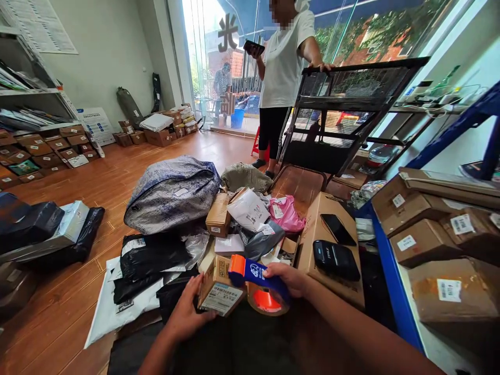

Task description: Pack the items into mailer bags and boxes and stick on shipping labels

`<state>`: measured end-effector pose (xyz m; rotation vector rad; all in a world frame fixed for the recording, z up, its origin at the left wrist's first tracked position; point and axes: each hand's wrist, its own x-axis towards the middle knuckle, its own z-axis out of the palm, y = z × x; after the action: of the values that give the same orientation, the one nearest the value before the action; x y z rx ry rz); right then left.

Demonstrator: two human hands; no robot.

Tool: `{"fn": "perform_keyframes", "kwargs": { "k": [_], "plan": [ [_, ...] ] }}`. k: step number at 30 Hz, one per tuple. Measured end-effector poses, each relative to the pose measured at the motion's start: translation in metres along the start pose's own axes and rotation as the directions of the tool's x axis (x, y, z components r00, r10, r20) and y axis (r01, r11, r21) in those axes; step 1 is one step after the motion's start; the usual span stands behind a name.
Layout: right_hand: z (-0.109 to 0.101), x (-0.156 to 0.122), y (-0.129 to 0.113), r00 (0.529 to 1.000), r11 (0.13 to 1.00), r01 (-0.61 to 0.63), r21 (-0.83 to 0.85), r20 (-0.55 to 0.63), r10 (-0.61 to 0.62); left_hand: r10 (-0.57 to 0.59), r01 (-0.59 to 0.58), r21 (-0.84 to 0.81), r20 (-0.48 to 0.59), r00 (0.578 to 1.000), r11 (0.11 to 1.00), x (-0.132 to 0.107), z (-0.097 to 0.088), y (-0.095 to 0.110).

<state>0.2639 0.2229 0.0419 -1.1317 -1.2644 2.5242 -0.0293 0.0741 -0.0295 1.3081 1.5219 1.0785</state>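
My left hand (pixel 191 302) is closed around the near left side of a small cardboard box (pixel 213 284), which has a white printed label on its front face. In my right hand (pixel 287 276) is a blue and orange tape dispenser (pixel 254 271) with a roll of tape in it. Its orange end meets the top right of the box; whether tape is stuck there I cannot tell. Just beyond my hands lie a flat white-topped packet (pixel 229 244), a grey plastic parcel (pixel 265 240) and another cardboard box (pixel 217 213). Black plastic parcels (pixel 150 260) lie left of the box.
At right, a large carton (pixel 312 242) carries a black label printer (pixel 336 260) and a phone (pixel 338 229). Further right, a blue-edged shelf (pixel 385 271) holds several boxes. A person (pixel 285 67) stands ahead, one hand on a black metal frame (pixel 351 88). A large grey bag (pixel 174 192) sits front left.
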Motion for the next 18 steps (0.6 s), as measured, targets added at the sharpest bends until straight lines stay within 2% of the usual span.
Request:
{"fn": "perform_keyframes", "kwargs": {
  "k": [2,5,7,8,12,14,18],
  "plan": [
    [0.007,0.003,0.004,1.0,1.0,0.02,-0.002,0.013,-0.02,0.12,-0.132,0.22,0.064,0.991,0.967,0.005,-0.018,0.029],
    [0.019,0.007,0.001,0.998,0.999,0.038,-0.038,0.057,-0.036,0.349,-0.415,0.373,0.235,0.907,0.83,0.018,-0.025,0.08],
    [0.021,0.007,-0.005,0.993,0.99,0.049,-0.129,0.112,-0.035,0.363,-0.483,0.442,0.332,0.871,0.756,0.028,-0.018,0.104],
    [0.02,0.005,-0.009,0.99,0.98,0.056,-0.193,0.14,-0.029,0.334,-0.48,0.472,0.362,0.87,0.74,0.032,-0.013,0.11],
    [0.002,-0.004,-0.025,0.98,0.921,0.059,-0.384,0.199,0.021,0.18,-0.395,0.583,0.392,0.902,0.71,0.034,-0.008,0.108],
    [-0.007,-0.009,-0.032,0.979,0.882,0.057,-0.468,0.198,0.042,0.164,-0.398,0.597,0.407,0.899,0.696,0.031,-0.016,0.103],
    [-0.014,-0.008,-0.042,0.983,0.738,0.074,-0.671,0.173,0.059,0.173,-0.404,0.569,0.416,0.893,0.716,0.024,-0.037,0.098]
  ]
}}
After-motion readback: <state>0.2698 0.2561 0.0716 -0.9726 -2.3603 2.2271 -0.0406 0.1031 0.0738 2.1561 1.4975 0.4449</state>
